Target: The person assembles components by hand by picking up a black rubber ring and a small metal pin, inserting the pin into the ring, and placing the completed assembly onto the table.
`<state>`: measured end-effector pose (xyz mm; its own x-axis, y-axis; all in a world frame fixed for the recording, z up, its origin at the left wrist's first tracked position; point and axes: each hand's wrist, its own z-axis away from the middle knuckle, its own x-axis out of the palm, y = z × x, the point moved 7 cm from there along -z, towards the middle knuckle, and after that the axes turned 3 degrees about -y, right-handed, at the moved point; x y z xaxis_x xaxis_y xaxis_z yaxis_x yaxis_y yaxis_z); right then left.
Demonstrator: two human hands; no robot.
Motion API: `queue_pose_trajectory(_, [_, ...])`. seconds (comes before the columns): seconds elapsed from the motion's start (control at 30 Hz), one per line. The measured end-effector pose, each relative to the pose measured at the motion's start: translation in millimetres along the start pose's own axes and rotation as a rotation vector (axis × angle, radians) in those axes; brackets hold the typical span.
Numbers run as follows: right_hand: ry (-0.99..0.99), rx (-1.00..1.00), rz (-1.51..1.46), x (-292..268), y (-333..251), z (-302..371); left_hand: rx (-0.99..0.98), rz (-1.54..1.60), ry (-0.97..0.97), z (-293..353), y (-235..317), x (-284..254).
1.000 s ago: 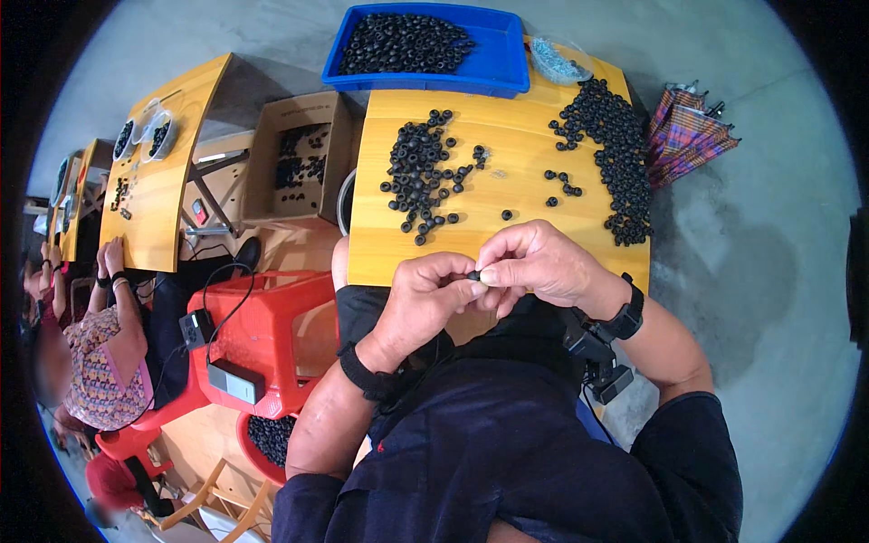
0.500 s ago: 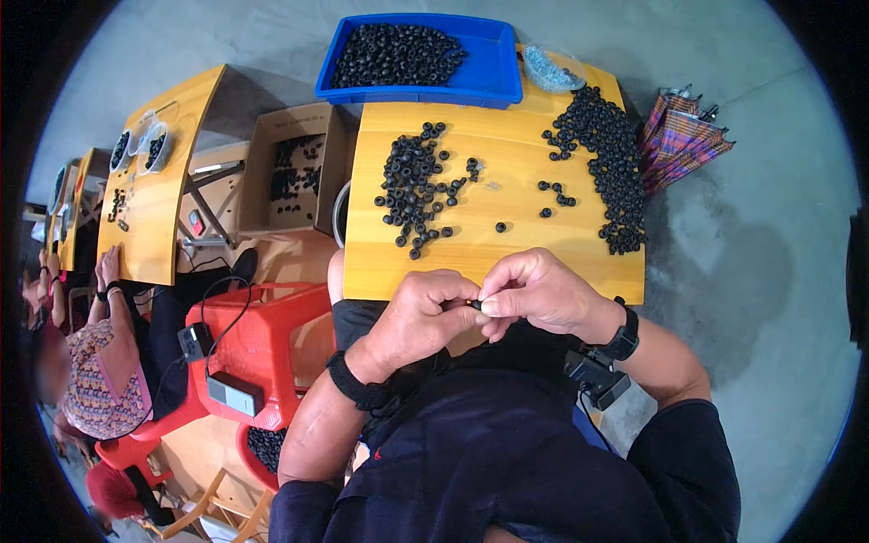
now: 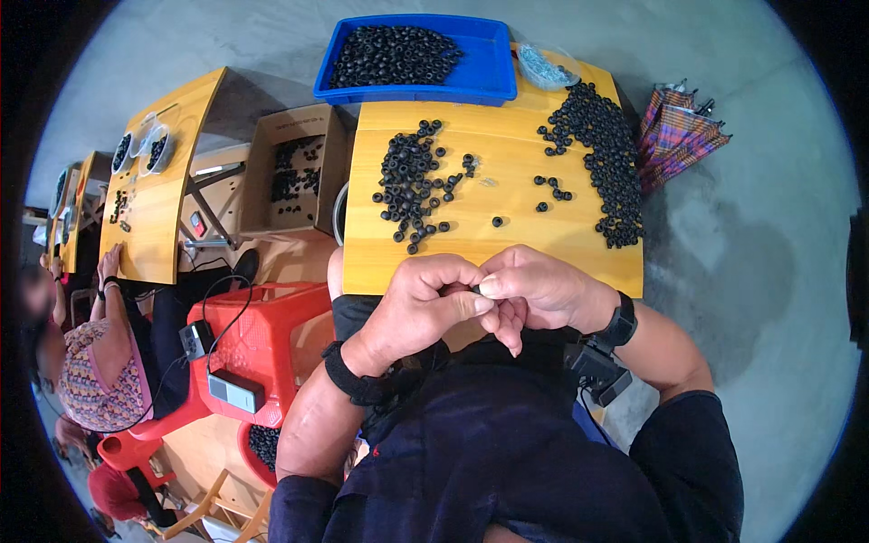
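My left hand point(image 3: 425, 301) and my right hand point(image 3: 545, 291) meet over the near edge of the yellow wooden table point(image 3: 507, 172). Both are closed in a pinch around a small black piece point(image 3: 477, 290), of which only a sliver shows between the fingertips. Ahead of my left hand lies a loose heap of small round black parts with holes point(image 3: 412, 176). More such black parts point(image 3: 611, 172) spread along the table's right side. A single black part point(image 3: 497, 222) sits just beyond my fingers.
A blue tray point(image 3: 484, 68) with black parts stands at the far edge, beside a clear bowl point(image 3: 548, 68) of pale blue bits. A plaid umbrella point(image 3: 679, 136) is at right. To the left are a cardboard box point(image 3: 258, 204), a red stool point(image 3: 240, 335) and a seated person point(image 3: 104, 362).
My hands have drawn closer together and turned at the fingertips, now covering more of the small black piece. The parts on the table keep their arrangement.
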<state>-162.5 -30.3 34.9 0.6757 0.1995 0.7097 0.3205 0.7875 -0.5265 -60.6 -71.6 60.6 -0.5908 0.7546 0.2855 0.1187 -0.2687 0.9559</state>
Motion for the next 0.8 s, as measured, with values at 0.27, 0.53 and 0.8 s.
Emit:
queue_pose_trajectory(0.27, [-0.076,0.036,0.034,6.6,0.0,5.5,-0.030,-0.081,-0.063,-1.1,2.0,4.2])
queue_pose_trajectory(0.53, [0.005,-0.121,0.014,12.8,5.5,2.9,0.002,-0.038,-0.050,-1.2,2.6,3.8])
queue_pose_trajectory(0.8, [-0.080,0.103,-0.097,7.3,31.3,3.0,-0.184,0.067,-0.044,7.0,-33.4,7.4])
